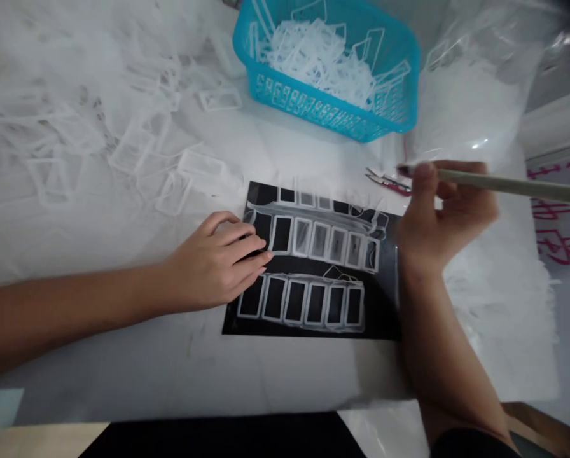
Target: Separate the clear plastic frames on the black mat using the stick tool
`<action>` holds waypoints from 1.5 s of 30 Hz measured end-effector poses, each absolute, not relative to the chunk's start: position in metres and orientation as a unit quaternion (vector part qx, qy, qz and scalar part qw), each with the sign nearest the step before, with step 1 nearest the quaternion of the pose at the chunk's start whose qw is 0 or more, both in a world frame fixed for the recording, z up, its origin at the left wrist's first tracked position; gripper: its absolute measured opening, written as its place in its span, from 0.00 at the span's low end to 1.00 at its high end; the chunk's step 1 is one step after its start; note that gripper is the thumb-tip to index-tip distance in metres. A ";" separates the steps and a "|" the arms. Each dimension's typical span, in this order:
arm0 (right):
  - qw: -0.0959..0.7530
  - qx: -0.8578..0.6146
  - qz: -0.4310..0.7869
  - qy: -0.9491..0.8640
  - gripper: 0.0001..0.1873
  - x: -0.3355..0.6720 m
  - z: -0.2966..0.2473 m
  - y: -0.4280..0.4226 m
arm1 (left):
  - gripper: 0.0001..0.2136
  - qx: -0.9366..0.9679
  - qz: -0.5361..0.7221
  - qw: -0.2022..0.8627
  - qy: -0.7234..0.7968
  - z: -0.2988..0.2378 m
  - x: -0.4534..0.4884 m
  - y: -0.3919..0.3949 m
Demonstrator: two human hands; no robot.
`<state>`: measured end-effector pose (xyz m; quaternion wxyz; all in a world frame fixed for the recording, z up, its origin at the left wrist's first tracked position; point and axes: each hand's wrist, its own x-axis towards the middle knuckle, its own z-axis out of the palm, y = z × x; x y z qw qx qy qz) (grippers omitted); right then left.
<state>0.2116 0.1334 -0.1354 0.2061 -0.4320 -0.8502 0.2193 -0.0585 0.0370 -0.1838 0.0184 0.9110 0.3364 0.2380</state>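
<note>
2 bare hands work over a black mat (385, 318) on the white tabletop (170, 369). The left hand (215, 261) lies flat, fingers together and stretched out, its fingertips pressing the left end of the frames (313, 299) on the mat. These clear rectangular frames sit in 3 rows running left to right: 6 in the nearest row, about 6 in the middle row, and a partly hidden far row whose count I cannot tell. Each frame stands with its long axis pointing away from the person.

The right hand (442, 216) hovers just past the mat's right edge, fingers curled shut around 1 thin stick (518, 186). The stick lies nearly level, its long axis running left to right, with its far end reaching out to the right of the hand.

Just left of that hand's fingertips lie small scissors (385, 181). Beyond both hands stands 1 blue basket (313, 108) full of loose frames, with more heaped left of it. Right of the right hand is red writing (559, 222), too cropped to read.
</note>
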 end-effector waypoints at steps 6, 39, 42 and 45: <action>0.236 -0.439 0.247 -0.831 0.06 0.194 -0.159 0.083 | 0.09 0.923 0.225 0.003 0.312 -0.178 -0.052 0.035; 0.294 -0.467 0.340 -0.762 0.04 0.191 -0.170 0.066 | 0.20 0.933 0.140 0.058 0.327 -0.183 -0.047 0.037; 0.298 -0.466 0.347 -0.758 0.04 0.191 -0.169 0.066 | 0.21 0.934 0.131 0.053 0.327 -0.181 -0.046 0.037; 0.299 -0.468 0.351 -0.754 0.04 0.191 -0.169 0.066 | 0.20 0.934 0.129 0.054 0.328 -0.181 -0.046 0.037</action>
